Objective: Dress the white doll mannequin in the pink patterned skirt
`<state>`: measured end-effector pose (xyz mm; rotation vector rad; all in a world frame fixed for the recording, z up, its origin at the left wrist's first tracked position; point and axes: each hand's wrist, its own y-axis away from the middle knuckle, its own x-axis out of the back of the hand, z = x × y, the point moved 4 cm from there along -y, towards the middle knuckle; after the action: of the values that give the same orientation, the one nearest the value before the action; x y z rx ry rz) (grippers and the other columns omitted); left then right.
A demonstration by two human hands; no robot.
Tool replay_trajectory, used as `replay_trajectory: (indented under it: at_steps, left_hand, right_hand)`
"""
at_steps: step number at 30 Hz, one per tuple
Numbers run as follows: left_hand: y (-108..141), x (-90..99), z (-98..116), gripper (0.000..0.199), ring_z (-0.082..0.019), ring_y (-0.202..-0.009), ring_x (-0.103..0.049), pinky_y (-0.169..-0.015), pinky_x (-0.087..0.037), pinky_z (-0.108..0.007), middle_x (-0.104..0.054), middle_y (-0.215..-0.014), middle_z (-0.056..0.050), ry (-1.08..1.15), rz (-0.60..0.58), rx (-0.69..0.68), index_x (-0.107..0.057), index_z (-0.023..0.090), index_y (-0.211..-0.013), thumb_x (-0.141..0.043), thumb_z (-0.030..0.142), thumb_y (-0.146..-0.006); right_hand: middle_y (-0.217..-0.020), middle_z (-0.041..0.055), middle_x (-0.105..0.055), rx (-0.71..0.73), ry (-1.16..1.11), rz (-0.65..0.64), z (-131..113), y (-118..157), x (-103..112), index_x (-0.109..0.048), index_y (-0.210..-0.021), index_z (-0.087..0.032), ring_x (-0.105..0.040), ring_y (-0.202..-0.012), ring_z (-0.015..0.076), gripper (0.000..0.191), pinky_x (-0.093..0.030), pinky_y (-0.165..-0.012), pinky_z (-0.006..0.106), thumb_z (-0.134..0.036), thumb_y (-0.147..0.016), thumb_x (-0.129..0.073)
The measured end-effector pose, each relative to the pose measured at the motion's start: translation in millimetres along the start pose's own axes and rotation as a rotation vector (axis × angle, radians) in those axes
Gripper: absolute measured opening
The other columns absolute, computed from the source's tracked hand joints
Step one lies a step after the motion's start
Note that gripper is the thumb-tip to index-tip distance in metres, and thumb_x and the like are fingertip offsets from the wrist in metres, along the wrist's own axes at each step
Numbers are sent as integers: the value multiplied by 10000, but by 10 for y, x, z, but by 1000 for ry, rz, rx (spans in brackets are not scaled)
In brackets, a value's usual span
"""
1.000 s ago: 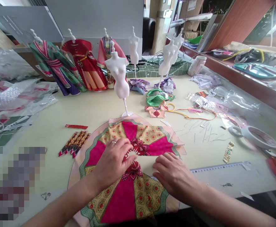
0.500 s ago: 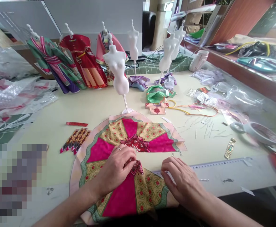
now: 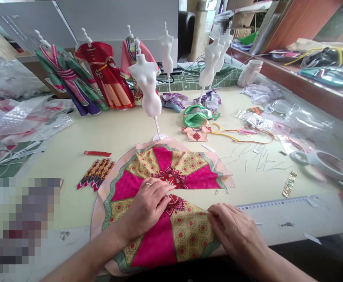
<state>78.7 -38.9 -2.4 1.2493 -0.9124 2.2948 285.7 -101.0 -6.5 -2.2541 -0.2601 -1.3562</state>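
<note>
A round patterned fabric piece [image 3: 159, 235] in magenta and gold, with a green and pale pink border, lies on the table with a slit on its right side. My left hand [image 3: 152, 203] rests near its centre, fingers extended over the fabric beside the slit. At the lower edge of the slit, my right hand [image 3: 230, 223] pinches the fabric between thumb and fingers. Beyond the fabric stands a bare white mannequin [image 3: 148, 88].
Dressed mannequins [image 3: 68, 78] stand at the back left. A small peach top [image 3: 197, 134], chain pieces, a gold bracelet [image 3: 289, 184], a ruler [image 3: 271, 203] and tape rolls [image 3: 333, 164] lie to the right. Patterned strips [image 3: 96, 172] lie left.
My right hand has moved slightly right and down and closed on the fabric edge, which is now stretched flatter. The fingers of my left hand have straightened. The view has shifted slightly.
</note>
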Motion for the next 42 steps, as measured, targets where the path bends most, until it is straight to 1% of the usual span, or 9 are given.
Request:
replay_trajectory:
  at_steps: [3, 8, 13, 17, 24, 29, 35, 38, 42]
  left_hand:
    - [34, 87, 5, 311, -211, -1070, -524, -959, -411, -410, -618, -1104, -81, -90, -16, -10, -521, 151, -1169, -538, 105, -862]
    - [179, 243, 97, 283, -218, -1073, -540, -953, -431, -400, -628, -1119, -100, -188, -47, -19, -565, 123, -1145, -543, 122, -862]
    - [353, 134, 187, 372, -272, -1252, -450, -1025, -382, -459, -563, -1304, -116, -286, -184, -83, -535, 123, -1244, -523, 232, -889]
    - [410, 68, 177, 372, -274, -1288, -424, -1032, -377, -464, -542, -1339, -108, -302, -180, -62, -551, 142, -1243, -490, 293, -909]
    - [431, 34, 134, 391, -286, -1316, -385, -1048, -361, -469, -489, -1389, -120, -328, -217, -83, -540, 130, -1256, -504, 281, -897]
    - [437, 21, 107, 441, -289, -1314, -386, -1046, -366, -461, -482, -1392, -124, -345, -204, -115, -508, 128, -1288, -525, 295, -880]
    - [428, 12, 110, 444, -291, -1306, -399, -1040, -371, -457, -488, -1387, -129, -356, -176, -141, -511, 117, -1284, -535, 285, -873]
    - [445, 12, 109, 462, -298, -1323, -376, -1049, -362, -467, -467, -1404, -135, -380, -187, -141, -502, 111, -1294, -532, 304, -876]
    - [478, 31, 119, 459, -310, -1328, -370, -1045, -366, -488, -460, -1408, -139, -418, -200, -114, -503, 119, -1297, -518, 318, -884]
  right_hand:
    - [-741, 27, -579, -12, 46, -7, 30, 57, -5, -503, -948, -175, -564, -615, 156, 129, -416, -557, 277, -140, -935, -379]
    - [-803, 52, -621, -14, 104, -16, 35, 73, -33, -502, -1014, -172, -610, -633, 170, 149, -440, -541, 279, -161, -941, -373]
    - [-860, 73, -645, -38, 129, -58, 82, 68, -41, -495, -1045, -179, -634, -649, 180, 164, -455, -523, 277, -201, -951, -362]
    - [-876, 57, -652, -95, 98, -88, 148, 83, -38, -486, -1076, -197, -645, -665, 183, 168, -477, -550, 287, -229, -946, -385]
    - [-776, -15, -635, -293, -238, -228, 339, 130, 137, -515, -1109, -235, -552, -518, 102, 240, -449, -489, 218, -208, -872, -496]
    - [-795, -10, -638, -391, -414, -272, 510, 177, 265, -524, -1126, -242, -543, -540, 97, 298, -464, -507, 209, -143, -846, -503]
    - [-869, 10, -635, -371, -133, -202, 538, 289, 308, -524, -1119, -238, -598, -625, 120, 234, -490, -559, 244, -227, -886, -494]
    - [-919, 39, -623, -257, 28, -185, 441, 337, 275, -542, -1071, -218, -620, -697, 151, 185, -490, -590, 270, -262, -904, -474]
    - [-806, 27, -596, -121, 105, -178, 352, 349, 239, -558, -883, -215, -612, -678, 158, 171, -467, -576, 270, -238, -936, -397]
